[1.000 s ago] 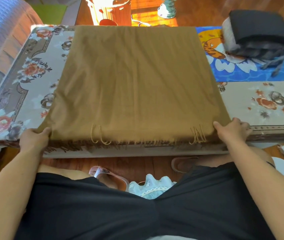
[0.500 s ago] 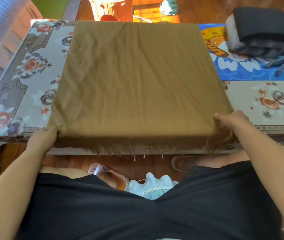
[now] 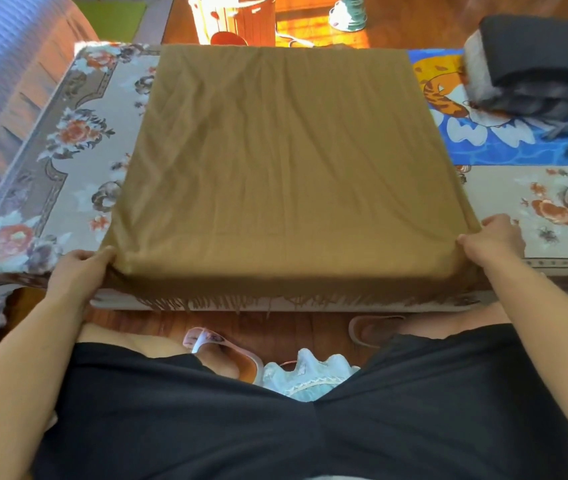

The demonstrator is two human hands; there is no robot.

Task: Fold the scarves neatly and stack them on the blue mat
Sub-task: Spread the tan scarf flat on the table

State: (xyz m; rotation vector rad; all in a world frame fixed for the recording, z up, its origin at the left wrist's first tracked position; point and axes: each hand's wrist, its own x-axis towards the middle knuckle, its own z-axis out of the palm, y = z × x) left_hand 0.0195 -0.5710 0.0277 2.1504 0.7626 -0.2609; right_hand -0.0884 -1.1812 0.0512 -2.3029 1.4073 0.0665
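Lying flat, fringed brown scarf [image 3: 286,161], near corners pinched by left grip [image 3: 79,270] and right grip [image 3: 492,240].

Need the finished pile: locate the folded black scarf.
The folded black scarf sits far right in the head view, topping a grey folded scarf on the blue mat.

A low table [image 3: 50,188] with a flowery cover stands on a shiny wood floor [image 3: 313,32]. Bright sun hits a wooden bucket [image 3: 241,19]. A blue bed cover [image 3: 1,64] is left.
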